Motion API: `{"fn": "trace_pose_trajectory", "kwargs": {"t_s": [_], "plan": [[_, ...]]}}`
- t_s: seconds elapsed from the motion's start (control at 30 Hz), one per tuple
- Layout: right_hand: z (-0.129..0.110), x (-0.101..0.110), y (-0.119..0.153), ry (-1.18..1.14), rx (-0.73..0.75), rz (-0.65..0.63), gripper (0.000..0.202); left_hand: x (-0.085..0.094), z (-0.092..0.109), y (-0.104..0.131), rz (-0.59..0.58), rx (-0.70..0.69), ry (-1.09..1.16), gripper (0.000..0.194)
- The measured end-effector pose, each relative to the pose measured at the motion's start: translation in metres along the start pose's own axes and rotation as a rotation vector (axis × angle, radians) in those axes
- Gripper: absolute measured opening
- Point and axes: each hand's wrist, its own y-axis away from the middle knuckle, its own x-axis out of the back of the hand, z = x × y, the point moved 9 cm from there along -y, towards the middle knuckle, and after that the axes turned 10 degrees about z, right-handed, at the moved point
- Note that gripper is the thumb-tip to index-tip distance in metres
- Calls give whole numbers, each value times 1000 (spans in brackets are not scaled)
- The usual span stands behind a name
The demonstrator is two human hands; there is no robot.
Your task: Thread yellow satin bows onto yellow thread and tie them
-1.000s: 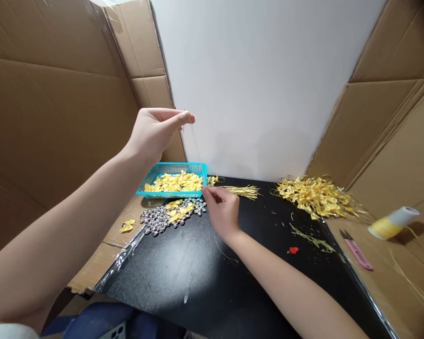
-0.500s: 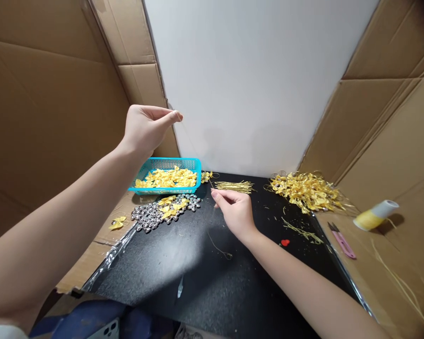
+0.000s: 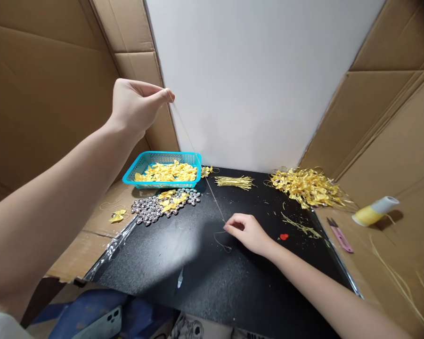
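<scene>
A thin thread (image 3: 198,155) runs taut on a slant between my two hands. Its upper end is pinched between thumb and finger of my left hand (image 3: 137,103), raised before the pale wall. Lower down, just above the black tabletop, my right hand (image 3: 249,233) pinches the same thread with fingertips closed. A loose tail of thread (image 3: 221,242) with a small loop at its end hangs from the right fingertips toward the table. Behind the hands, yellow ribbon bows (image 3: 167,170) fill a turquoise basket (image 3: 127,180).
Silver beads (image 3: 148,211) with a few bows lie before the basket. Gold twist ties (image 3: 235,181) lie at the back, a heap of finished bows (image 3: 307,187) at right. Pink thread snips (image 3: 340,235), a yellow thread spool (image 3: 374,211) and a red piece (image 3: 284,237) are on the right.
My left hand has risen and shifted left, while my right hand has moved down and to the right. More thread now stretches between them.
</scene>
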Motion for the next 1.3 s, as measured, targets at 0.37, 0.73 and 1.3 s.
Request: {"fn": "trace_pose_trajectory", "kwargs": {"t_s": [0.37,0.73,1.3], "plan": [[9,15,-2,-22,52,1,17,-6,-8,-9,-96,158,138,9],[-87,153,-62,-114,328,337,22,-16,-39,17,-244,261,216,12],[-1,206,-48,177,144,459,33,14,-92,29,147,287,202,12]]}}
